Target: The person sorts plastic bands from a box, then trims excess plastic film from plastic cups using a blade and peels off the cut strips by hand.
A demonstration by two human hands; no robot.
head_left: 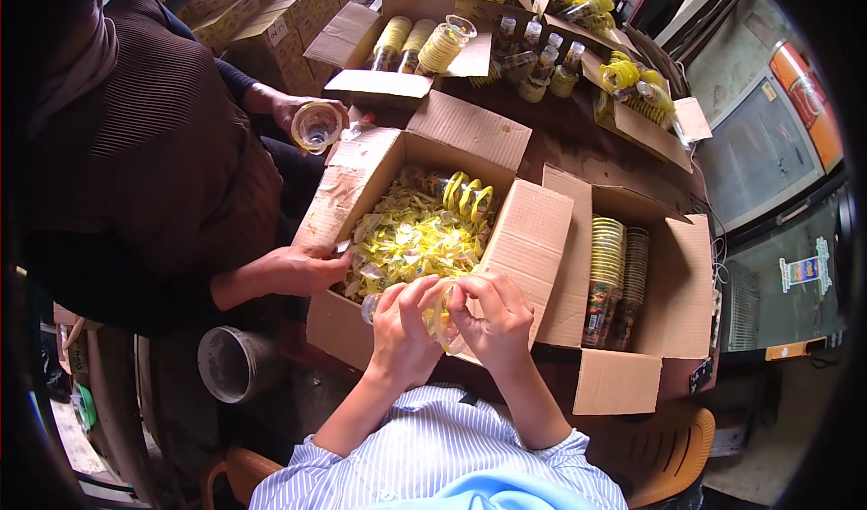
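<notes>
Both my hands are raised at the near edge of an open cardboard box (533,230). My left hand (404,322) closes round a clear plastic cup with a yellow rim (440,320). The fingers of my right hand (492,319) are pinched at the right side of that rim. Under my hands, the box holds a heap of small yellow and white packets (415,239). A short stack of yellow-rimmed cups (468,196) lies on its side at the box's back right.
At the left, a co-worker's hand holds a cup (317,127); the other touches the packets. An open box (684,284) with cup stacks (607,280) stands right. Further boxes (379,83) and bottles (546,61) stand behind. A grey bucket (232,364) is at lower left.
</notes>
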